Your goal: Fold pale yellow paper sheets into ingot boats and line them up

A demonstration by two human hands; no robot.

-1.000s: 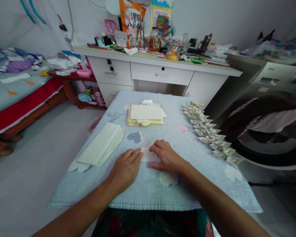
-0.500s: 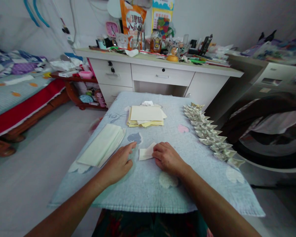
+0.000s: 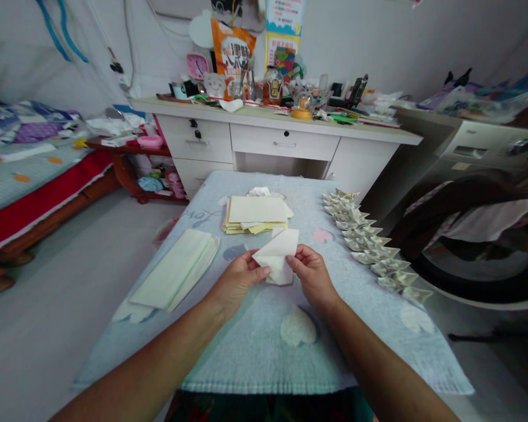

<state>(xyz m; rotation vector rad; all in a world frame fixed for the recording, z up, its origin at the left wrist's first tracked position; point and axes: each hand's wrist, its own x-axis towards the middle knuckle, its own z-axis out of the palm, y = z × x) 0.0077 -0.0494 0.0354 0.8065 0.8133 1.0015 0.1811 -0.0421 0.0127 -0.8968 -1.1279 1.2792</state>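
1. Left hand (image 3: 240, 280): thumb in front, fingers behind, pinching the left corner of a small, creased, off-white folded paper (image 3: 282, 253).
2. Right hand (image 3: 314, 275): thumb and fingers pinching the same paper at its right edge.
3. Paper position: between the hands, over the middle of a surface covered by a light-blue patterned cloth (image 3: 246, 357); contact with the cloth cannot be told.
4. Stack of cream and yellow rectangular paper sheets (image 3: 259, 210): beyond the hands, toward the far edge.
5. Pale-green folded paper sheets (image 3: 171, 266): lying slantwise along the left edge.
6. Row of pointed, grey-white folded paper shapes (image 3: 363, 237): along the right edge, starting near the far right corner.
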